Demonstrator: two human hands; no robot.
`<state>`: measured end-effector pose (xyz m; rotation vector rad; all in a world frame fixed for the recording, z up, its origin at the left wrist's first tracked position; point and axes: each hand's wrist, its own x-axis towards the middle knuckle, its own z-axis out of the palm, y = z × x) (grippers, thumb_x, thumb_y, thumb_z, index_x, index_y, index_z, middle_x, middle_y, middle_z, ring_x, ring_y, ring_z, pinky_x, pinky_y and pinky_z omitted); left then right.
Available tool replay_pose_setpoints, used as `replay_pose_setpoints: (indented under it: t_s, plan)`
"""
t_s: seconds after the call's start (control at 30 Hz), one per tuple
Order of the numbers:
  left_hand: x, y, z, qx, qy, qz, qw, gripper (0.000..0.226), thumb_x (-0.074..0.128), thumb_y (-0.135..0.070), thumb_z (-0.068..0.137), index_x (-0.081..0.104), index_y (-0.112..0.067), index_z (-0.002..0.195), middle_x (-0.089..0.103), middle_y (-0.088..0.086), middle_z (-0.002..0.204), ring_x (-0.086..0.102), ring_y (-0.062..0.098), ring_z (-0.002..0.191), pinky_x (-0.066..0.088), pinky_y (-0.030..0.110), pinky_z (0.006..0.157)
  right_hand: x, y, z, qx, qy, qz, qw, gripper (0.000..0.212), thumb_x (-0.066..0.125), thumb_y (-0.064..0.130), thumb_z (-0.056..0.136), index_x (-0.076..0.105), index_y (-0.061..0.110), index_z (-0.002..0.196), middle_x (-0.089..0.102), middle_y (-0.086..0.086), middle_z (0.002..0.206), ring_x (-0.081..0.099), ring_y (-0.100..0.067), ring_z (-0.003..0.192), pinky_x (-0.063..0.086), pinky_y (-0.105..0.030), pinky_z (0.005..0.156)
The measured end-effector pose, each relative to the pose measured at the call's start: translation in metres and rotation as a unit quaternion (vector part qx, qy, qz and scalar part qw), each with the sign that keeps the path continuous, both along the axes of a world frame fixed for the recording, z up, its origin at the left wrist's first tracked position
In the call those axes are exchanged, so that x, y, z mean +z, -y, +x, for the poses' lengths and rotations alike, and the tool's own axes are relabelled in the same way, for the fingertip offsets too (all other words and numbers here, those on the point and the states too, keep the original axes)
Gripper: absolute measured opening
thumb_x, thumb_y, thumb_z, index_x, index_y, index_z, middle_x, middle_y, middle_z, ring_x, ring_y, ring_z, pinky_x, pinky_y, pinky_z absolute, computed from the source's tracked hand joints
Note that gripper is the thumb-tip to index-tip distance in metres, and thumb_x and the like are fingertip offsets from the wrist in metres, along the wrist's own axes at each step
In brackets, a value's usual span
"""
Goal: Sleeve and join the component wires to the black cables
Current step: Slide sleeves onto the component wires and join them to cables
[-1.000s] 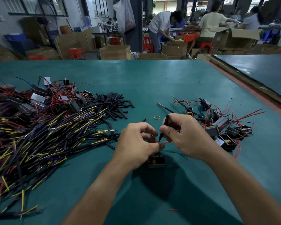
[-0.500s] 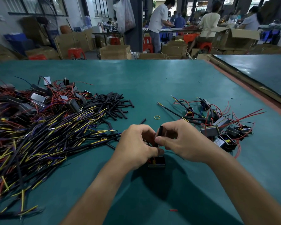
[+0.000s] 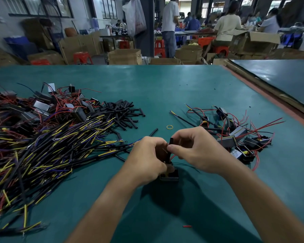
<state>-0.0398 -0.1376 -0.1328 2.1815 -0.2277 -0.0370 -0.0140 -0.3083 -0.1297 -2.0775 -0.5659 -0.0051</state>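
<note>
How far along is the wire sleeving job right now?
Early. A small finished pile lies right. In hand: the right hand and left hand work a black sleeve above one component. The big cable heap and loose sleeves remain.

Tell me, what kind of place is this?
Most likely a small factory floor for hand assembly. A big pile of cut cables covers the green table, cardboard boxes stand stacked behind it, and other workers sit at benches.

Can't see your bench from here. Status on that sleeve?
Both hands, left and right, pinching the black sleeve upright over the component. Red wire at the sleeve. Nothing in the way.
</note>
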Motion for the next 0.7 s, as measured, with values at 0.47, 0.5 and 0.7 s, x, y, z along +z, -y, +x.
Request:
replay_pose_setpoints:
  t_s: [0.47,0.5,0.7]
  plan:
    - [-0.0008,-0.0003,-0.0003,0.010,0.019,0.019,1.000,0.027,0.090,-0.017,0.060,0.068,-0.023,0.073,0.068,-0.010,0.064,0.048,0.001,0.047,0.041,0.017,0.048,0.0003,0.0006,-0.0020,-0.021,0.029,-0.061,0.997,0.022,0.073,0.027,0.084,0.064,0.023,0.065,0.056,0.013,0.052,0.044,-0.002,0.049,0.037,-0.023,0.053]
    - [-0.0006,0.0001,-0.0006,0.014,0.018,0.025,0.999,0.028,0.091,-0.019,0.059,0.067,-0.024,0.073,0.066,-0.013,0.060,0.047,-0.001,0.045,0.038,0.015,0.046,0.0006,0.0003,-0.0021,-0.025,0.032,-0.056,0.998,0.021,0.073,0.028,0.084,0.065,0.022,0.066,0.058,0.012,0.053,0.046,-0.002,0.050,0.039,-0.025,0.054]
    - [-0.0007,0.0014,-0.0001,0.018,0.017,0.017,1.000,0.034,0.090,-0.007,0.058,0.062,-0.025,0.068,0.063,-0.012,0.056,0.054,0.001,0.049,0.042,0.016,0.053,0.0015,-0.0008,-0.0024,-0.019,0.031,-0.046,0.998,0.023,0.073,0.027,0.085,0.063,0.022,0.065,0.058,0.012,0.054,0.046,-0.002,0.050,0.039,-0.024,0.054]
